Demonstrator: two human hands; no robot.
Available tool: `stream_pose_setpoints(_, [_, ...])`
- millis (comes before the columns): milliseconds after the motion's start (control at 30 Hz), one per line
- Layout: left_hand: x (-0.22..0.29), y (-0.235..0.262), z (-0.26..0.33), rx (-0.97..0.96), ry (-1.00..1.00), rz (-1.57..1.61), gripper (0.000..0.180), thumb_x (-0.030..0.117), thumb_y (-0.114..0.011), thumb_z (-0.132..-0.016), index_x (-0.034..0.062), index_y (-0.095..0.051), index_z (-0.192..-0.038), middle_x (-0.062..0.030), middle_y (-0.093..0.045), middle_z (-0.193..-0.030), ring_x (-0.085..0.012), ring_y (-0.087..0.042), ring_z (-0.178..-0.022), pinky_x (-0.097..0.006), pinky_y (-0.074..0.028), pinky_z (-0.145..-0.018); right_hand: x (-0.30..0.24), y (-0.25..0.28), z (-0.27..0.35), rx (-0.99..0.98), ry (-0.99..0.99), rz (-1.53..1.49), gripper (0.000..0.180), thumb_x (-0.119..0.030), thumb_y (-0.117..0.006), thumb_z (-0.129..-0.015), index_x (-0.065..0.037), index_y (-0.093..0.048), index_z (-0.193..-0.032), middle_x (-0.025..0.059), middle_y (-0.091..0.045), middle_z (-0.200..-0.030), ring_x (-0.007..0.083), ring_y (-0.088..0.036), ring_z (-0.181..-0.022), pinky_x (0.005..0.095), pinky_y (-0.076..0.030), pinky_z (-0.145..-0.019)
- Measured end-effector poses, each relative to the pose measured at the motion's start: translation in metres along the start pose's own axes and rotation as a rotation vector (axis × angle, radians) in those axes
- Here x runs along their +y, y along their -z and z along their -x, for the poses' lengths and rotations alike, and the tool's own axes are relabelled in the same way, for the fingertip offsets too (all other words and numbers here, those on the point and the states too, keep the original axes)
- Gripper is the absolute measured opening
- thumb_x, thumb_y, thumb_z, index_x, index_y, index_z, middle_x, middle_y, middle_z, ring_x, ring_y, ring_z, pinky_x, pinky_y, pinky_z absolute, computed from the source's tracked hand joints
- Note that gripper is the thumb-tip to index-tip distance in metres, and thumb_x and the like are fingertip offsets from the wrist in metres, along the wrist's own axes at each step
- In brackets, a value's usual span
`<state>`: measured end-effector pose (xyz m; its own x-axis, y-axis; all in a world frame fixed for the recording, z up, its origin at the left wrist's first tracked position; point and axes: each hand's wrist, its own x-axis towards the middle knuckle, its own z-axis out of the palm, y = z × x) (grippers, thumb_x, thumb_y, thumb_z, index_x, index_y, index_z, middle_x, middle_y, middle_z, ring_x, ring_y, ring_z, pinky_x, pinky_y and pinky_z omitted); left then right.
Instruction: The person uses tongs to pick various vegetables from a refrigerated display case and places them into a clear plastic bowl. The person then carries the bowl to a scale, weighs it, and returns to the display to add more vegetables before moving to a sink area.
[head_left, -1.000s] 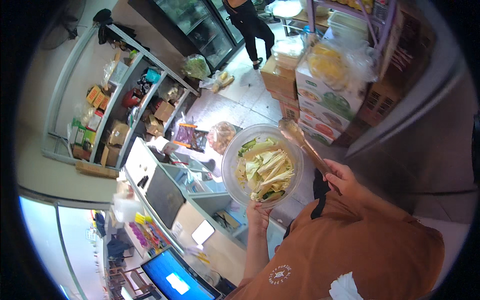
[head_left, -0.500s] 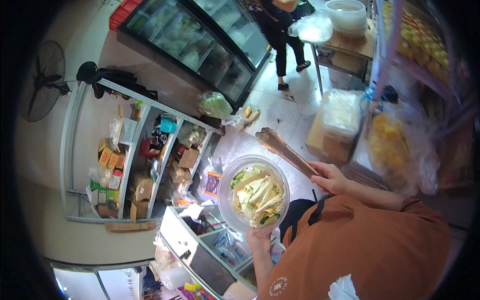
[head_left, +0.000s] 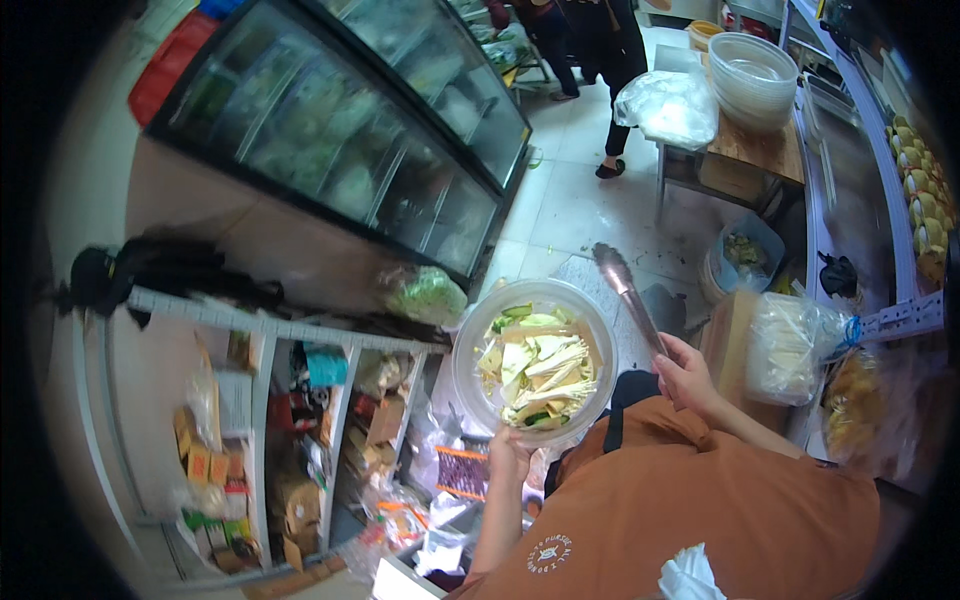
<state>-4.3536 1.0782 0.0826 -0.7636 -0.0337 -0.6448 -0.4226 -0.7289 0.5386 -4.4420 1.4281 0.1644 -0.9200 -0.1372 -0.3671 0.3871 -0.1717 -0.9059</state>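
Holding a clear plastic bowl (head_left: 535, 362) by its near rim, the left hand (head_left: 509, 447) is closed on the bowl's edge, raised in front of the person's orange shirt (head_left: 700, 510). Bowl contents: cut vegetables (head_left: 535, 370), pale and green. The right hand (head_left: 685, 375) is clamped round the handle of metal tongs (head_left: 628, 292), whose tips point away, just beside the bowl's right rim and apart from the food. Background: a glass-fronted refrigerated case (head_left: 340, 140), white shelves (head_left: 300, 400) of packaged goods, a wooden table (head_left: 760, 150) carrying stacked clear bowls (head_left: 752, 72), and a person in black (head_left: 610, 60) standing on the tiled floor (head_left: 580, 210).
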Motion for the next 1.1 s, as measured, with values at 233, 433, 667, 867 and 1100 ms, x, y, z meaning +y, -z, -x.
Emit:
stream_pose_setpoints(233, [0.121, -0.117, -0.242, -0.147, 0.131, -0.165, 0.061, 0.013, -0.048, -0.080, -0.0092, -0.051, -0.137, -0.0259, -0.065, -0.130, -0.0408, -0.070, -0.111, -0.051, -0.062, -0.092, -0.022, 0.017, -0.182, 0.302, 0.054, -0.176, 0.052, -0.015, -0.057, -0.106, 0.002, -0.042, -0.153, 0.0078, -0.063, -0.087, 0.0127, -0.057, -0.052, 0.0270, -0.046, -0.045])
stream_pose_setpoints(433, [0.199, -0.224, -0.410, -0.139, 0.195, -0.141, 0.061, 0.009, -0.048, -0.081, -0.0095, -0.046, -0.138, -0.0267, -0.062, -0.133, -0.0444, -0.066, -0.117, -0.055, -0.058, -0.099, -0.092, 0.021, -0.397, 0.271, 0.110, -0.209, 0.052, -0.016, -0.057, -0.106, 0.004, -0.041, -0.152, 0.0070, -0.062, -0.087, 0.0126, -0.056, -0.051, 0.0260, -0.045, -0.045])
stream_pose_setpoints(667, [0.279, -0.317, -0.555, -0.228, 0.176, -0.117, 0.063, 0.013, -0.049, -0.081, -0.0054, -0.048, -0.141, -0.0236, -0.060, -0.138, -0.0431, -0.065, -0.120, -0.057, -0.058, -0.099, -0.250, 0.033, -0.619, 0.152, 0.279, -0.125, 0.052, -0.015, -0.057, -0.105, 0.001, -0.043, -0.153, 0.0075, -0.063, -0.093, 0.0121, -0.056, -0.052, 0.0260, -0.046, -0.046])
stream_pose_setpoints(867, [0.297, -0.432, -0.705, -0.311, 0.112, -0.101, 0.052, 0.008, -0.050, -0.079, -0.0061, -0.055, -0.130, -0.0209, -0.068, -0.122, -0.0383, -0.070, -0.107, -0.049, -0.061, -0.090, -0.309, 0.099, -0.771, 0.111, 0.260, -0.090, 0.056, -0.015, -0.060, -0.104, 0.000, -0.041, -0.155, 0.0075, -0.063, -0.095, 0.0115, -0.056, -0.054, 0.0265, -0.046, -0.046])
stream_pose_setpoints(1100, [0.331, -0.648, -0.850, -0.338, 0.227, -0.363, 0.049, 0.010, -0.052, -0.078, 0.0003, -0.058, -0.125, -0.0097, -0.067, -0.099, -0.0193, -0.066, -0.073, -0.032, -0.055, -0.061, -0.382, 0.215, -0.883, 0.304, 0.225, -0.201, 0.060, -0.011, -0.061, -0.104, 0.004, -0.037, -0.156, 0.0107, -0.067, -0.098, 0.0115, -0.057, -0.056, 0.0256, -0.047, -0.049])
